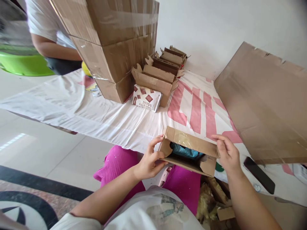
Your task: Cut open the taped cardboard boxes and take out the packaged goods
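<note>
A small brown cardboard box (192,138) is tilted towards me over the table's near edge, its opening facing me. Inside it lies something with a crumpled blue wrapping (185,150); the rest of that item is in shadow. My left hand (151,161) grips the left end of the box, thumb below and fingers on the upper edge. At the opposite end, my right hand (229,155) has curled fingers against the upper right corner. Beyond the box, a white and brown pouch printed "Super Meal" (146,98) leans against an open box (153,81).
Taped cartons (120,54) are stacked at the back left, beside a row of open boxes (171,57). A large cardboard sheet (266,105) stands right, near a black phone (259,175). Cardboard scraps (216,191) lie below. Another person's arm (55,49) shows behind the cartons.
</note>
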`<state>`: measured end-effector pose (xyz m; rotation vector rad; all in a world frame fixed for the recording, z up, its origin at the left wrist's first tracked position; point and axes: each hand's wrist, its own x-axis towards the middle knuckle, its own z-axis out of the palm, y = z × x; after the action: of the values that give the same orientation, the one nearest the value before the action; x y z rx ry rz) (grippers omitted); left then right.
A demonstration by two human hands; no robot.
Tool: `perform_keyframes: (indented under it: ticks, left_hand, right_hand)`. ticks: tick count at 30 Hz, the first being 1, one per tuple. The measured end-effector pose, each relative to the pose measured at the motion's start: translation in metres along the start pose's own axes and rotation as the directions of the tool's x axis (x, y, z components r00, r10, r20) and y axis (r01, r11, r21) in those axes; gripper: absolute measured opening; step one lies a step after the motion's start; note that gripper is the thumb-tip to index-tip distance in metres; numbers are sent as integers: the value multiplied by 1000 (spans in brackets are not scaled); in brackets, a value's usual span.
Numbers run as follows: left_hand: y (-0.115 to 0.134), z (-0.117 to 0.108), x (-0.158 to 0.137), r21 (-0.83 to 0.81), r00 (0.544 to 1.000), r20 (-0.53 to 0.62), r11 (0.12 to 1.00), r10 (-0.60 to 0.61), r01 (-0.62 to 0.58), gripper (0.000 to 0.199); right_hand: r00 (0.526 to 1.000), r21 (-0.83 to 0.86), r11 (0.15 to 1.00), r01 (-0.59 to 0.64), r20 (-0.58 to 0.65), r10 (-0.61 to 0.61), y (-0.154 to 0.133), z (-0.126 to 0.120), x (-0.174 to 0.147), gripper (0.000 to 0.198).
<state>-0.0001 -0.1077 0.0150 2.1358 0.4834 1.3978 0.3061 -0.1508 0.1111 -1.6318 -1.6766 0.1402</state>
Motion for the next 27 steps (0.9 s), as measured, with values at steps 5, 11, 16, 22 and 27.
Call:
perform_keyframes:
  ticks: [5,11,16,22,27]
  left_hand:
    - [6,2,-1,48,1000,-2,999,9,-9,19]
    - [8,1,1,65,1000,13,998,-10,9,21]
    - [9,-4,8,109,997,62,993,-50,43,19]
    - [-1,-19,27,95,984,112,987,-139,129,19]
    - [-14,-30,54,150,981,102,977,-165,149,30]
  right_hand:
    - [853,-175,976,131,521,-21,-37,-16,30,37]
    - [853,-143,948,285,490,-183,-68,19,29,43]
    - [903,-138,955,263,382,-194,-60,49,27,44]
    - [904,-124,957,262,378,-198,-41,62,42,44]
    - [864,-85,958,274,458,-206,-37,60,54,40]
